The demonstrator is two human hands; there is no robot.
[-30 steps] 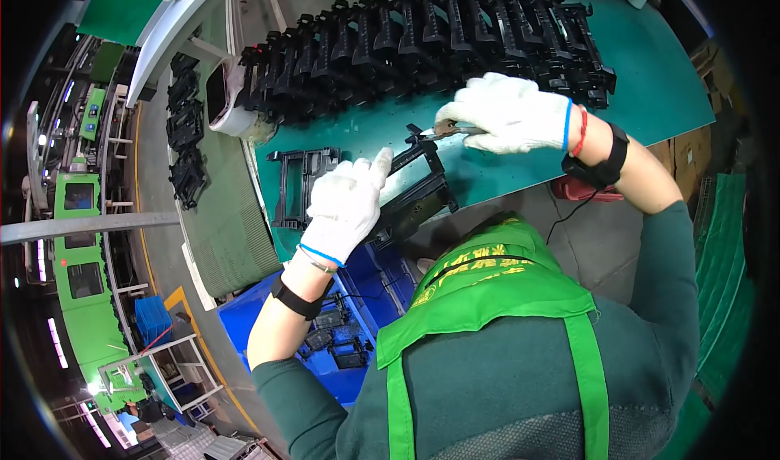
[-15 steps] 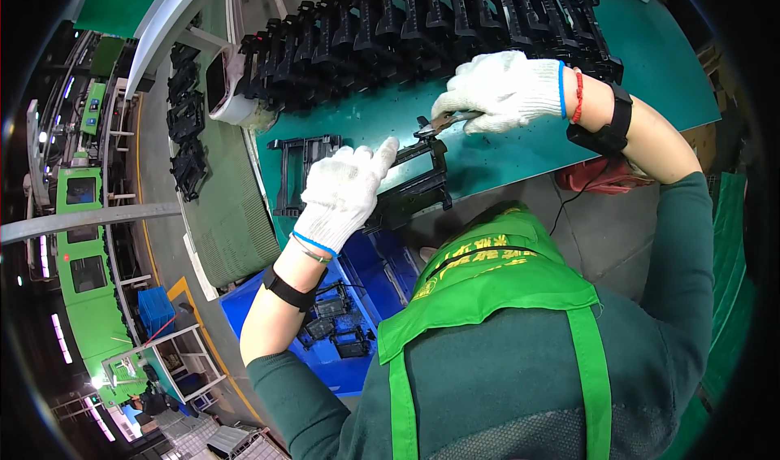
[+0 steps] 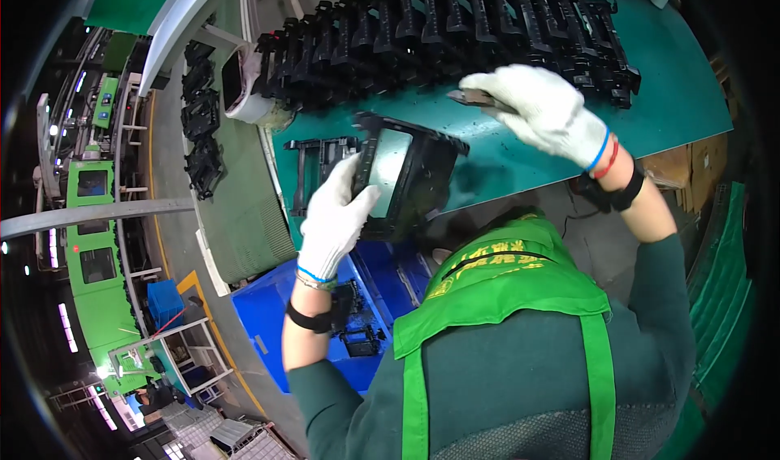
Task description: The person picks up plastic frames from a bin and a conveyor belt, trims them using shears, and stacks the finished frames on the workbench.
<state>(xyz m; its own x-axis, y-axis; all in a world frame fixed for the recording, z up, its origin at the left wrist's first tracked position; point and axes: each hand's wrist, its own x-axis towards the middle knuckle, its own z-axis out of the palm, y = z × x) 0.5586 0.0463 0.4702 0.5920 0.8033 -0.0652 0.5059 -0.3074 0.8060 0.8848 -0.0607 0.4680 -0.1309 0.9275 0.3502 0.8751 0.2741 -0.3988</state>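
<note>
In a white knitted glove, my left hand (image 3: 335, 220) is closed on the left side of a black plastic frame (image 3: 413, 171), which is tilted up over the table's near edge. My right hand (image 3: 540, 110), gloved too, is wrapped round a small metal hand tool that looks like nippers (image 3: 475, 97). The tool's tip points left and is apart from the frame. Another black frame (image 3: 302, 175) lies on the table just beyond my left hand, partly hidden by it and by the held frame.
A long row of black frames (image 3: 406, 37) stands along the far side of the green table (image 3: 504, 163). Below the near edge sits a blue bin (image 3: 268, 322) with black parts inside. At left are a conveyor belt (image 3: 244, 232) with black parts and a green machine (image 3: 97, 273).
The held frame has been raised and turned more upright by my left hand. My right hand has drawn away to the right with the nippers, off the frame.
</note>
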